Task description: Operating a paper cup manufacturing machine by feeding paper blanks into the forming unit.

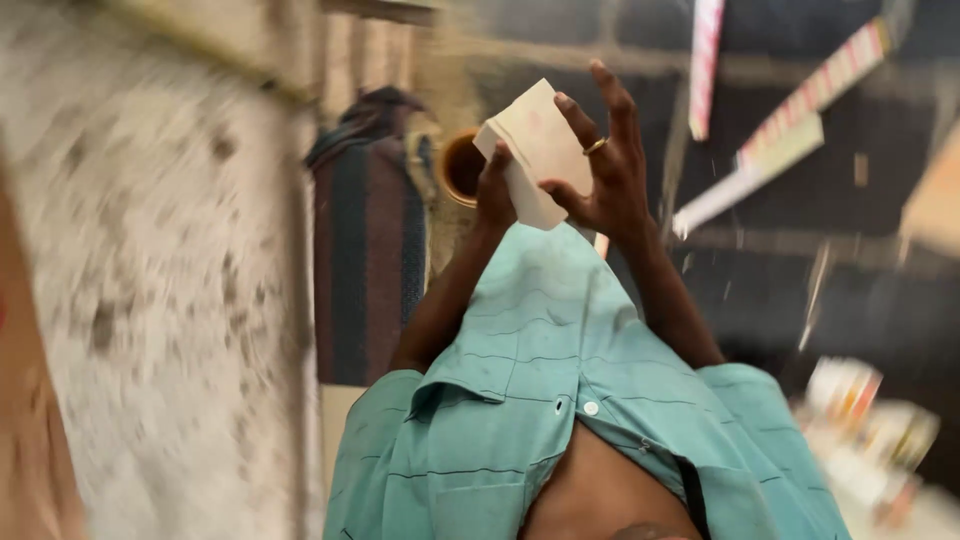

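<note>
Asker: Where is the paper?

Watcher: A folded white paper [535, 150] is held up at about twelve o'clock in the head view, above the teal shirt [560, 400], between both hands.

Asker: How does the left hand grip it?

Watcher: The left hand [495, 190] is at the paper's seven o'clock corner. Its fingers are curled together, pinching the lower left edge. The blur hides the exact fingertips.

Asker: And the right hand?

Watcher: The right hand [605, 170] is on the paper's three o'clock side. Its thumb presses the lower edge from underneath. One finger lies across the paper's face, and another, wearing a gold ring [596, 146], is just behind it. The longest fingers are spread and point toward twelve o'clock, clear of the sheet.

Asker: What lies around the hands?

Watcher: A round brown cup [462, 165] sits just beside the left hand, at its nine o'clock. A dark striped cloth [365, 260] hangs at about eight o'clock from the hands. Farther out toward nine o'clock is a pale speckled surface [150, 250], badly smeared by motion. Toward two o'clock, red-and-white striped strips [820, 90] lie on a dark floor, well apart from the hands. At four o'clock, near the frame edge, are blurred colourful packets [865, 420]. I cannot tell what kind they are.
</note>
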